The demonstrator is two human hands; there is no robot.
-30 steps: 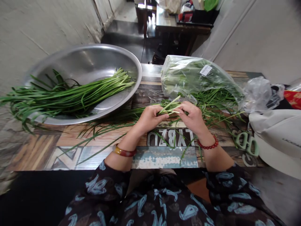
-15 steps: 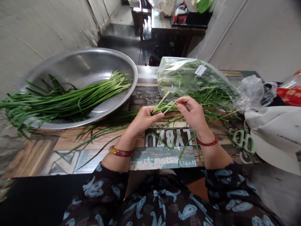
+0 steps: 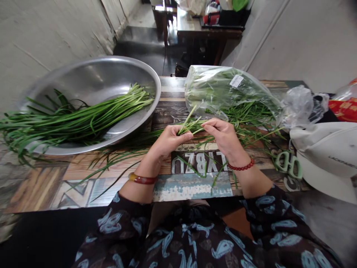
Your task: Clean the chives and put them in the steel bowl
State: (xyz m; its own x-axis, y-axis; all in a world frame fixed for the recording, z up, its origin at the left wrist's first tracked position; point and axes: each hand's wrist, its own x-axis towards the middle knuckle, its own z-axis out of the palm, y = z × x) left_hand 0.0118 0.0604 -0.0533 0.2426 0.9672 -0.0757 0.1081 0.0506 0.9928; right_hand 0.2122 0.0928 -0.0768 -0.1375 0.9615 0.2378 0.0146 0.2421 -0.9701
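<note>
My left hand (image 3: 170,140) is closed round a small bunch of garlic chives (image 3: 187,124), whose pale stem ends stick out past the thumb to the right. The long green leaves trail left across the table, partly behind my wrist. My right hand (image 3: 220,134) pinches the end of one pale chive stem between thumb and forefinger, just right of the bunch. To the left, a big steel basin (image 3: 97,70) holds a thick heap of chives (image 3: 111,111), its leaves hanging over the rim. Behind my right hand lies a clear plastic bag (image 3: 223,83) of more chives.
Loose chive leaves (image 3: 203,171) lie on the patterned wooden table (image 3: 192,188). At the right are green-handled scissors (image 3: 288,163), a pale cap (image 3: 326,156), a crumpled plastic bag (image 3: 297,102) and a red packet (image 3: 344,109). Another table (image 3: 192,24) stands farther back.
My right hand has moved left and slightly down, closer to the bunch, and its fingertips now meet a stem end. My left hand keeps its hold almost in place.
</note>
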